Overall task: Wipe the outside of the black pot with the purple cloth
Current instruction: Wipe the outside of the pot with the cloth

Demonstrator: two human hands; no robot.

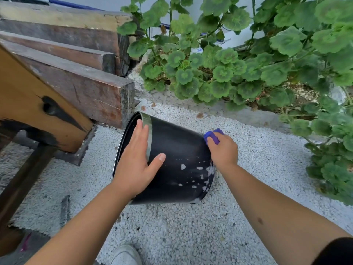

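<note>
Black pot (177, 155) lies tipped on white gravel (191, 230), whitish flecks near its base; left hand (136, 159) spread flat on it, right hand (223, 150) clenching the purple cloth (212, 135).

head-worn view, facing down, close above gravel (181, 226)

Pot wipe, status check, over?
Left hand flat on black pot. Right hand presses purple cloth at base. White spots remain. Nothing blocking.
</note>
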